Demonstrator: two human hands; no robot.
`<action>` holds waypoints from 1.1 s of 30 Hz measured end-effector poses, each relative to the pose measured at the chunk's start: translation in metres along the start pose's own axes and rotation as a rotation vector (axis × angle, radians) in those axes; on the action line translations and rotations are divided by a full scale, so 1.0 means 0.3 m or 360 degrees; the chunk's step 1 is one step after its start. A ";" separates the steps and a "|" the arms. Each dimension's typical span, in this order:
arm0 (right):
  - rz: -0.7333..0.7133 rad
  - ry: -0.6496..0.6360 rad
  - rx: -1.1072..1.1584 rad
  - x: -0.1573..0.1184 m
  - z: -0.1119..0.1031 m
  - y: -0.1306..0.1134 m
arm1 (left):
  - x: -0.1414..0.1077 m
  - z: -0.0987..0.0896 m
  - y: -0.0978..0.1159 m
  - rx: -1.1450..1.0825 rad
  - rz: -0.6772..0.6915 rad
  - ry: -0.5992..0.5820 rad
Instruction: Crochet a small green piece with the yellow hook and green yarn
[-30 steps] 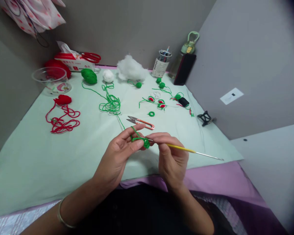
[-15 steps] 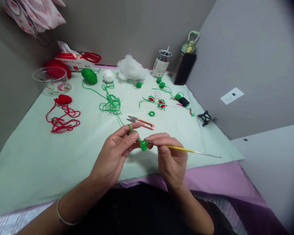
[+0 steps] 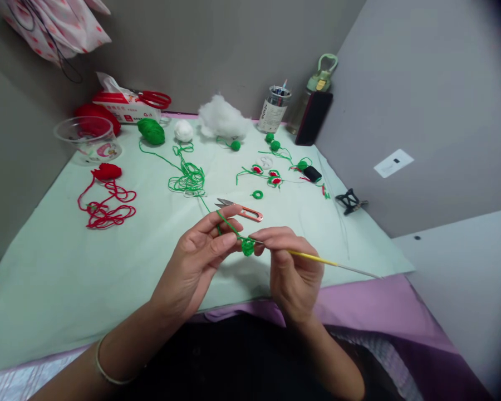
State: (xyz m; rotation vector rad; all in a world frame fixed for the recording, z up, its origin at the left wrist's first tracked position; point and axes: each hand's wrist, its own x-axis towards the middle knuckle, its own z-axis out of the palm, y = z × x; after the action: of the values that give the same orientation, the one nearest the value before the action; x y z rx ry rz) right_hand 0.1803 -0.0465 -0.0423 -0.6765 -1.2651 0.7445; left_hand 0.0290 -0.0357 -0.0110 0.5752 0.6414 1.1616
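Observation:
Between my hands, above the front of the table, is a small green crochet piece (image 3: 247, 247). My left hand (image 3: 204, 245) pinches its left edge between thumb and fingers, with green yarn (image 3: 229, 221) running over the raised index finger. A crochet hook (image 3: 317, 258) with a yellow grip is held in my right hand (image 3: 294, 270); its tip reaches the top of the piece. From my left index finger the yarn leads back to a loose green tangle (image 3: 187, 179) and a green ball (image 3: 151, 131). Orange thread snips (image 3: 250, 213) lie just behind my left fingertips.
Red yarn (image 3: 108, 171) and a clear plastic tub (image 3: 87, 146) are on the left. White stuffing (image 3: 222, 118), a pen cup (image 3: 274, 109), a bottle (image 3: 320, 81) and a phone (image 3: 314, 118) stand at the back. A green ring (image 3: 257, 195) and small crocheted pieces (image 3: 274, 178) lie mid-table.
The crochet hook and my right hand have shifted slightly right, and the hook's rear end has dipped. More yarn now stretches straight from my left index finger to the piece.

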 end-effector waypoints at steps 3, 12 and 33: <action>-0.0024 -0.0016 -0.0033 -0.004 0.001 0.001 | 0.001 0.003 -0.002 -0.0040 -0.0030 -0.0001; -0.0182 -0.0002 -0.0361 -0.016 0.011 -0.010 | -0.002 0.014 -0.024 0.0165 -0.0118 0.0050; -0.0237 0.0025 -0.0644 -0.057 0.009 0.015 | -0.009 0.028 -0.052 -0.0061 -0.0109 0.0047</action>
State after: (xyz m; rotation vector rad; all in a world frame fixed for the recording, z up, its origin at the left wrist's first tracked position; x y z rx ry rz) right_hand 0.1749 -0.0574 -0.0554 -0.9002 -1.4501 0.3605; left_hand 0.0443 -0.0436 -0.0158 0.5007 0.6578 1.1174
